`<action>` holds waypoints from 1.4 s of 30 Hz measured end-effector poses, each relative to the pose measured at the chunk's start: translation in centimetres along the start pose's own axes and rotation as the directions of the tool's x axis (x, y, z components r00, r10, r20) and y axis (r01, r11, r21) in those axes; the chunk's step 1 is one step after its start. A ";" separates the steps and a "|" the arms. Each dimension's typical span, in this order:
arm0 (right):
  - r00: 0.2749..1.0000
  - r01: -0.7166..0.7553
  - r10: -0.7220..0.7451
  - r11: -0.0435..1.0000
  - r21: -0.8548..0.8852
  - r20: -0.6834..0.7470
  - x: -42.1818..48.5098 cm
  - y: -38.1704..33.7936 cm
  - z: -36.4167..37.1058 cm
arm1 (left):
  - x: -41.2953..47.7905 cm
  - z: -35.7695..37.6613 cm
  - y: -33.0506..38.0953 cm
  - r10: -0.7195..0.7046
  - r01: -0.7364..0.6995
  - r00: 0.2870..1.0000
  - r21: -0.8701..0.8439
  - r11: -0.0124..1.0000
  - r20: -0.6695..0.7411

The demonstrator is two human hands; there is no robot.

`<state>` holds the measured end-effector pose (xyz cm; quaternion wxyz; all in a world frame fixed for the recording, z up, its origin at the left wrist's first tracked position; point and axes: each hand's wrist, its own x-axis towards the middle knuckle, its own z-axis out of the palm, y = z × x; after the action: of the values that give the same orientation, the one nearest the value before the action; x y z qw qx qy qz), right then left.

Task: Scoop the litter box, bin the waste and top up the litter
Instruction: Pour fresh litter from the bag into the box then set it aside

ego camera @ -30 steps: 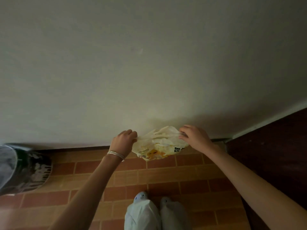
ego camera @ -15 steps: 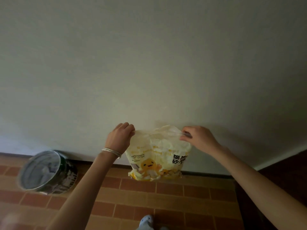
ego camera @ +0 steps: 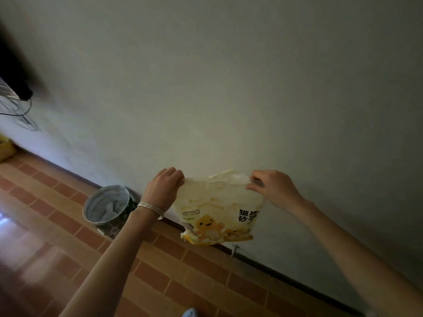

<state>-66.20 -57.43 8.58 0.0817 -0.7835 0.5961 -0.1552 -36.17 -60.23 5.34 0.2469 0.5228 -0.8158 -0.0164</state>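
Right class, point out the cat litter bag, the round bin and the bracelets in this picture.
cat litter bag [ego camera: 217, 216]: head view, middle of its printed front.
round bin [ego camera: 105, 205]: head view, liner inside its open top.
bracelets [ego camera: 150, 208]: head view, bands across the left wrist.

— What does the room look like?
— A plain pale wall [ego camera: 229, 76] fills most of the view, dimly lit. Below the wall runs a dark skirting strip [ego camera: 286, 276], then a floor [ego camera: 57, 213] of reddish-brown brick-pattern tiles.
— Anything else?
— At the wall's far left, a dark blurred object [ego camera: 13, 72] with thin cables [ego camera: 20, 113].
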 end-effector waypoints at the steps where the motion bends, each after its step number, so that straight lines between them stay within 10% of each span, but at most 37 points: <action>1: 1.000 0.019 -0.019 1.000 0.005 0.003 0.5 -0.5 0.1 | -0.5 -0.4 -0.3 -0.018 0.018 1.000 0.004 1.000 -0.013; 42: 0.840 0.510 -0.523 0.852 0.118 0.147 16.3 -31.8 11.6 | -19.1 -17.6 -23.2 -0.419 0.476 0.867 0.196 0.857 -0.271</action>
<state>-29.39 -64.93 10.07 0.1174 -0.9220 0.3472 -0.1246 -2.92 -50.25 6.80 0.2548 0.7248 -0.6338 0.0898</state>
